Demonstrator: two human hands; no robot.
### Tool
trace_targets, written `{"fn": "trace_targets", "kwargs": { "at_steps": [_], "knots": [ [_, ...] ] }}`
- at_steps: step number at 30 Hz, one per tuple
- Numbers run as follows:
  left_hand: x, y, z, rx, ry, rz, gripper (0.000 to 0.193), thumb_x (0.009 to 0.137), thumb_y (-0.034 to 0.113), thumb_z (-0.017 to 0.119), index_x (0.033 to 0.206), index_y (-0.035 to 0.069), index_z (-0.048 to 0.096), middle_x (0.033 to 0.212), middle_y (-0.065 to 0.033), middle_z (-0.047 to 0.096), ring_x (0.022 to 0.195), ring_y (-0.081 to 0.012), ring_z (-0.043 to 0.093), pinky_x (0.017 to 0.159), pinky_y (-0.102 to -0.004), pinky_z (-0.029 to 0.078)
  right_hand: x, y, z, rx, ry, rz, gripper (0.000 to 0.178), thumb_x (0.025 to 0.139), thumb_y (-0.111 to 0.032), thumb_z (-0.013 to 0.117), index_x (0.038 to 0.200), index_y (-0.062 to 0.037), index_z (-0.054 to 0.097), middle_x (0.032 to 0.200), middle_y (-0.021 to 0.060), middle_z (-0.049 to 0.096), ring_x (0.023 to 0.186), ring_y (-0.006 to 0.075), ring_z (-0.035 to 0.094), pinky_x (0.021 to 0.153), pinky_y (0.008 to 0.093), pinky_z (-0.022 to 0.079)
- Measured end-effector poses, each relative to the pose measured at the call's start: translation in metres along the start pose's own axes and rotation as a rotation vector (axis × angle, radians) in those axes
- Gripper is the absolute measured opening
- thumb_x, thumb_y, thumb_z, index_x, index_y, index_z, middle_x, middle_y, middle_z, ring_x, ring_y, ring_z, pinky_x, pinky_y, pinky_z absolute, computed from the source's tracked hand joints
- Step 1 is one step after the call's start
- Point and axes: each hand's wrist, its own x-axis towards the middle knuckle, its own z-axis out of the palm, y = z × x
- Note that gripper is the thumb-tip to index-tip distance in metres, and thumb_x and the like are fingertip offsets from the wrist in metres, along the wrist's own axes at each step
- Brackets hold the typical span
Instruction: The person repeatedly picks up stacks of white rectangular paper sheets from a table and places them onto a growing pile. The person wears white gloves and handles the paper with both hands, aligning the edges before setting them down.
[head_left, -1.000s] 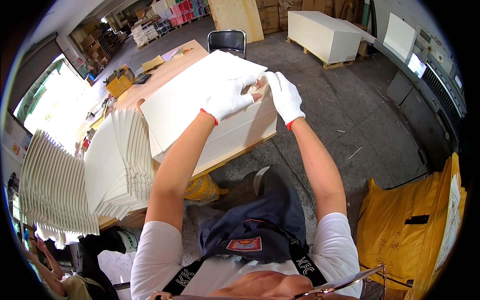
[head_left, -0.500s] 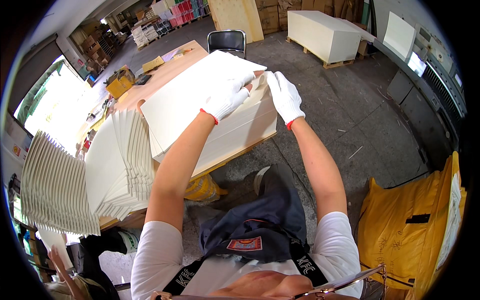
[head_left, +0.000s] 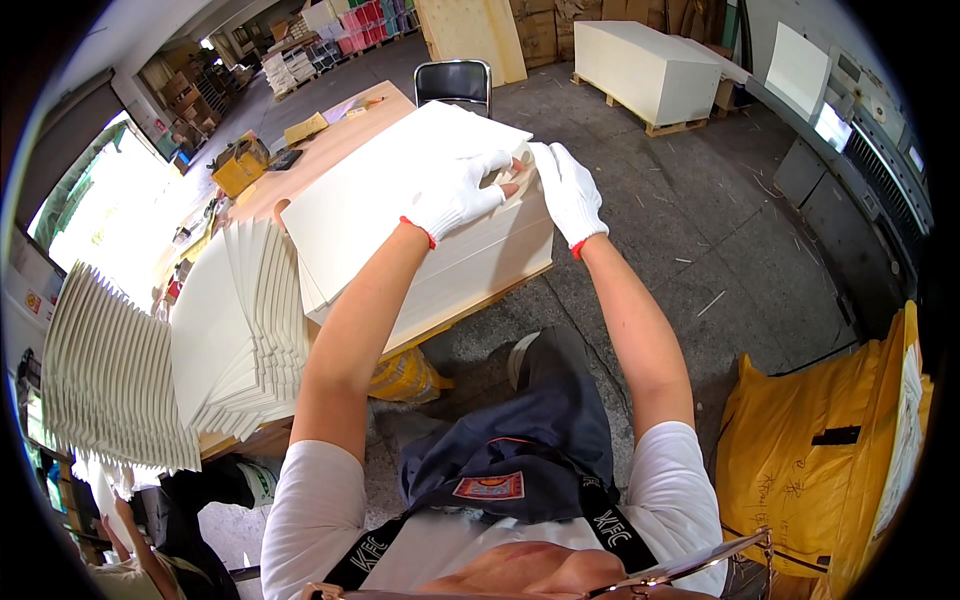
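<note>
A tall stack of off-white card sheets [head_left: 375, 185] lies in front of me on a wooden table. My left hand [head_left: 465, 190], in a white glove with bare thumb and forefinger tips, rests on the top near the right corner. Its thumb and forefinger are apart, close to bent-up sheet edges. My right hand [head_left: 568, 195], also gloved, is closed at that corner with its fingers together and seems to grip the curled sheets; its thumb is hidden. To the left stand a fanned pile of sheets [head_left: 235, 320] and another wavy pile [head_left: 115, 370].
A yellow box [head_left: 238, 168] sits on the far part of the table [head_left: 375, 100]. Beyond it is a black chair [head_left: 453, 82]. A large yellow bag [head_left: 815, 450] stands at the right, a pallet stack [head_left: 650, 75] behind. Another person's arm [head_left: 145, 545] shows at lower left.
My left thumb and forefinger have spread apart at the corner, and the thumb has shifted slightly nearer me. My right hand stays nearly still. The other person's arms have moved at lower left.
</note>
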Motion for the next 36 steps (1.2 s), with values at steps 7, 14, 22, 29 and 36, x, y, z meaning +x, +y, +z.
{"fn": "trace_targets", "kwargs": {
  "at_steps": [7, 14, 22, 29, 36],
  "knots": [
    [0.002, -0.016, 0.005, 0.028, 0.119, 0.191, 0.029, 0.101, 0.026, 0.054, 0.127, 0.019, 0.065, 0.105, -0.0171, 0.071, 0.095, -0.0261, 0.069, 0.088, -0.0383, 0.052, 0.001, -0.001, 0.002, -0.002, 0.007, -0.011, 0.047, 0.105, -0.051, 0.037, 0.104, -0.0095, 0.059, 0.093, 0.0245, 0.066, 0.091, 0.0465, 0.064, 0.076, 0.0544, 0.047],
    [-0.002, -0.001, 0.001, -0.012, -0.011, 0.079, 0.034, 0.092, 0.027, 0.071, 0.125, 0.020, 0.066, 0.107, -0.0096, 0.073, 0.086, -0.0202, 0.070, 0.082, -0.0344, 0.054, -0.001, 0.004, 0.002, 0.047, 0.014, -0.033, 0.044, 0.105, -0.050, 0.039, 0.106, -0.0116, 0.060, 0.093, 0.0226, 0.066, 0.091, 0.0466, 0.063, 0.076, 0.0542, 0.047],
    [-0.004, -0.003, 0.003, 0.041, 0.080, 0.190, 0.037, 0.090, 0.022, 0.067, 0.127, 0.021, 0.065, 0.106, -0.0125, 0.073, 0.087, -0.0255, 0.071, 0.082, -0.0369, 0.056, 0.000, 0.003, 0.002, 0.035, 0.006, 0.025, 0.044, 0.104, -0.052, 0.041, 0.104, -0.0120, 0.061, 0.095, 0.0212, 0.067, 0.092, 0.0437, 0.065, 0.076, 0.0531, 0.048],
    [-0.007, -0.008, 0.008, 0.197, 0.225, 0.296, 0.041, 0.088, 0.022, 0.066, 0.128, 0.020, 0.065, 0.109, -0.0116, 0.071, 0.097, -0.0328, 0.069, 0.087, -0.0404, 0.055, -0.036, -0.009, -0.020, -0.352, -0.039, -0.523, 0.046, 0.094, -0.054, 0.059, 0.120, -0.0162, 0.065, 0.127, 0.0141, 0.061, 0.117, 0.0368, 0.059, 0.098, 0.0493, 0.048],
    [-0.013, -0.023, 0.011, 0.305, 0.273, 0.469, 0.038, 0.089, 0.025, 0.067, 0.126, 0.015, 0.066, 0.124, -0.0137, 0.065, 0.113, -0.0353, 0.062, 0.095, -0.0422, 0.051, -0.048, -0.011, -0.009, -0.375, -0.265, -0.270, 0.063, 0.089, -0.053, 0.066, 0.139, -0.0158, 0.055, 0.137, 0.0181, 0.049, 0.128, 0.0376, 0.050, 0.107, 0.0492, 0.044]
  ]
}}
